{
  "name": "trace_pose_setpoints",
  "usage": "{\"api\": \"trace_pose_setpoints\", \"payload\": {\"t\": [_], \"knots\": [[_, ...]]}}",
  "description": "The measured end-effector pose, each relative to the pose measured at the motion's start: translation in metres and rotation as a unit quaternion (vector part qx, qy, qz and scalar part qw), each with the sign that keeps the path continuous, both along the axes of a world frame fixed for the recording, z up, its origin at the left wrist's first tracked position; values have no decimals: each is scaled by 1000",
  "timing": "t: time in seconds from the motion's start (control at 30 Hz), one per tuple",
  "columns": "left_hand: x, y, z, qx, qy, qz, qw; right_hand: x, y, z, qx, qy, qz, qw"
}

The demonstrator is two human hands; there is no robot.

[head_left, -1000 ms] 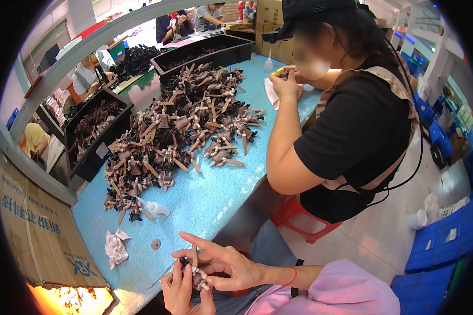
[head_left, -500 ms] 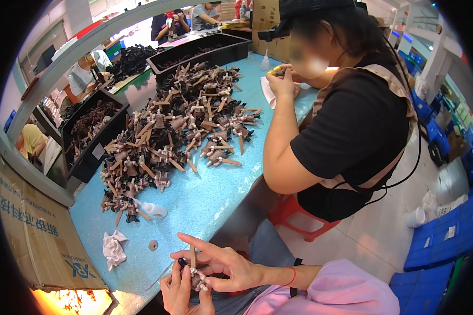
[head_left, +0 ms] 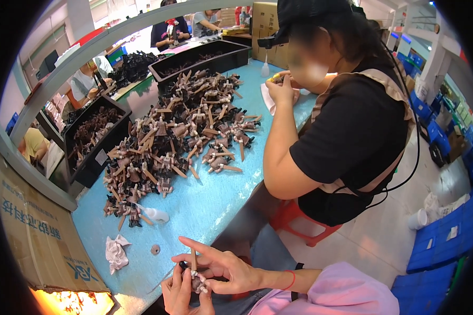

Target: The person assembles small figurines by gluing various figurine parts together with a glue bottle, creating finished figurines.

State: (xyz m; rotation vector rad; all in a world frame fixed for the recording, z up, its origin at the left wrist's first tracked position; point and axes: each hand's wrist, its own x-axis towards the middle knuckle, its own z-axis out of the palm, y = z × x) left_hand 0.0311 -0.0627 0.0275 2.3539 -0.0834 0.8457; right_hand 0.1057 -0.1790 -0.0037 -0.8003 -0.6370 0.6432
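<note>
Between my two hands is a small brown and white plastic figurine (head_left: 198, 283). A tan blade-like piece points up from it, and a black part shows beside it. My left hand (head_left: 180, 295) grips it from the left, its fingers bent round the black part. From the right, my right hand (head_left: 228, 269) pinches it with the thumb, the index finger stretched out over it. The fingers hide part of the figurine. Beyond my hands, a large heap of similar figurines (head_left: 163, 134) lies on the blue tabletop (head_left: 215, 202).
A white squeeze bottle (head_left: 155, 214) lies by the heap. Nearer are a crumpled cloth (head_left: 116, 253) and a small round disc (head_left: 155, 249). Black bins (head_left: 126, 123) stand behind. A cardboard sheet (head_left: 42, 231) borders the left. A co-worker (head_left: 352, 136) sits at the right on a red stool (head_left: 305, 223).
The view has shifted slightly, so the heap and bins sit a little lower and further right in the picture. Both hands keep nearly the same grip on the figurine.
</note>
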Motion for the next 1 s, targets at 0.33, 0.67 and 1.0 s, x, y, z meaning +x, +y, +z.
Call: {"api": "trace_pose_setpoints", "payload": {"t": [0.33,0.67,1.0], "knots": [[0,0,2,-11,-12,-9,1000,-1,1,1,11,-10,-9,1000],[-1,1,1,-15,-9,-12,1000,0,1,1,27,7,-5,1000],[0,3,2,-13,-30,-25,999,1,3,1,29,-17,5,999]]}}
